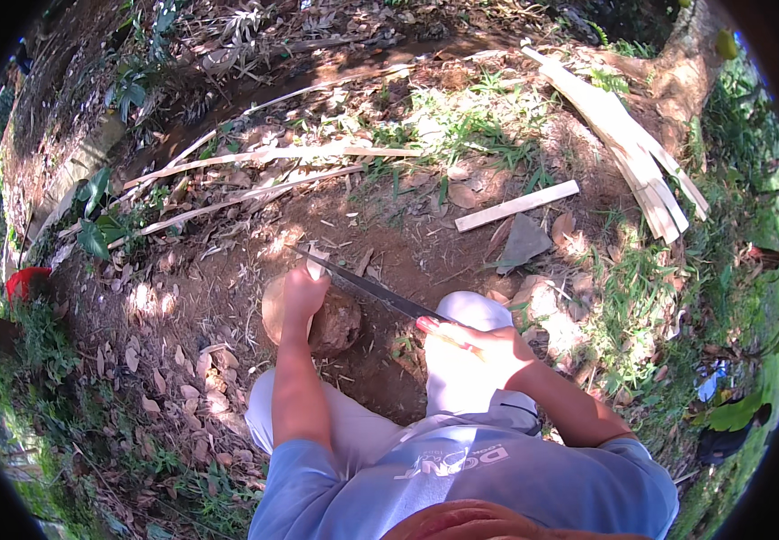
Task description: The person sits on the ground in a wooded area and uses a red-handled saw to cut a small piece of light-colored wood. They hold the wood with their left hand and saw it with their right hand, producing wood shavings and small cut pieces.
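My right hand (497, 353) is closed around the reddish handle of a machete (373, 290). Its long dark blade points to the far left, and the tip passes just beyond my left hand. My left hand (305, 293) is closed on a pale wooden strip (317, 258), whose end shows above my fist beside the blade. Whether blade and strip touch is hard to tell. Below that hand, between my knees, lies a short round log (335, 326) with a pale cut face, partly covered by my forearm.
A flat pale slat (517, 205) lies on the soil ahead, beside a grey stone (524, 243). Several long split strips (623, 144) are stacked at the far right near a tree trunk (684, 76). More thin strips (264, 155) stretch across the far left. Dry leaves litter the ground.
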### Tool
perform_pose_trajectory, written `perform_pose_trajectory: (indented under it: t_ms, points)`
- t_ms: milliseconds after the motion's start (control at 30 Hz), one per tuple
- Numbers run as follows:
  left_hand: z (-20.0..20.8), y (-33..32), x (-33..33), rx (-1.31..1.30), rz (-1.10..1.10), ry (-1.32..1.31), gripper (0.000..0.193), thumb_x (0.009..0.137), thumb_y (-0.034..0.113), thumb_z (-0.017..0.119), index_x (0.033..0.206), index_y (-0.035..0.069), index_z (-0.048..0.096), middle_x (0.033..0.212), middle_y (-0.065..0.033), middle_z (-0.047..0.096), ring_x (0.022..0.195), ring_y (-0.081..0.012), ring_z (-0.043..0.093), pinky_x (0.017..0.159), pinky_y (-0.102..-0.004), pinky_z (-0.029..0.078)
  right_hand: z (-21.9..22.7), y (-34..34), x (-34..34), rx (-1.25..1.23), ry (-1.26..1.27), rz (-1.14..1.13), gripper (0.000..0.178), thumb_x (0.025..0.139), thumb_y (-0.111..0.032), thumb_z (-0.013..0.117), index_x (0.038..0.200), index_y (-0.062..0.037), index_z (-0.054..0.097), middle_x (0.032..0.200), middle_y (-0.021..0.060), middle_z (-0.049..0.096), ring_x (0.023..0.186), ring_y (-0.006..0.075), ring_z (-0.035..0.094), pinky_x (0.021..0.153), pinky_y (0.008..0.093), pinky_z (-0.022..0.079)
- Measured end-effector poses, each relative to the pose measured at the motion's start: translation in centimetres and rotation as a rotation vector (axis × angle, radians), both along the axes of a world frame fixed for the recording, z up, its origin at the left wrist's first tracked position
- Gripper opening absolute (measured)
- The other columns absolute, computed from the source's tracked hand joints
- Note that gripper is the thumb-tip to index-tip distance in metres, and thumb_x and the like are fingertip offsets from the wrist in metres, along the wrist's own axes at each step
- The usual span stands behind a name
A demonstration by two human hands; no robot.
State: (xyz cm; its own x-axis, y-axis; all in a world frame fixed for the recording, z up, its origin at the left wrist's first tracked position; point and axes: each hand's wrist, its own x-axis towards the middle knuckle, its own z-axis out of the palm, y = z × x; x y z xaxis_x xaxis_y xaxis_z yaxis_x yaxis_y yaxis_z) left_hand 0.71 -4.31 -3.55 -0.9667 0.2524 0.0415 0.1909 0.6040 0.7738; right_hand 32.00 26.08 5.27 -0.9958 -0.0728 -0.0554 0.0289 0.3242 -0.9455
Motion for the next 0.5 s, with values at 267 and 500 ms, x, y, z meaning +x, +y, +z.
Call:
perform_pose_trajectory:
  t_ms: [267,500]
  points:
    - [2.3,1.3,0.9,-0.112,0.041,0.081,0.030,0.080,0.019,0.078,0.101,-0.004,0.075,0.084,-0.0234,0.077,0.080,-0.0397,0.077,0.074,-0.0472,0.058,8.8,-3.1,2.1,0.401,0.069,0.083,0.053,0.106,-0.026,0.064,0.159,-0.0268,0.056,0.132,0.0149,0.074,0.096,0.0318,0.077,0.092,0.0423,0.063]
    - [2.8,1.4,1.3,-0.096,0.038,0.109,0.028,0.082,0.018,0.080,0.095,-0.006,0.074,0.080,-0.0245,0.075,0.077,-0.0389,0.076,0.072,-0.0469,0.057,10.7,-3.7,1.0,0.397,0.027,0.124,0.055,0.110,-0.031,0.058,0.163,-0.0296,0.048,0.130,0.0116,0.076,0.082,0.0340,0.076,0.081,0.0460,0.063]
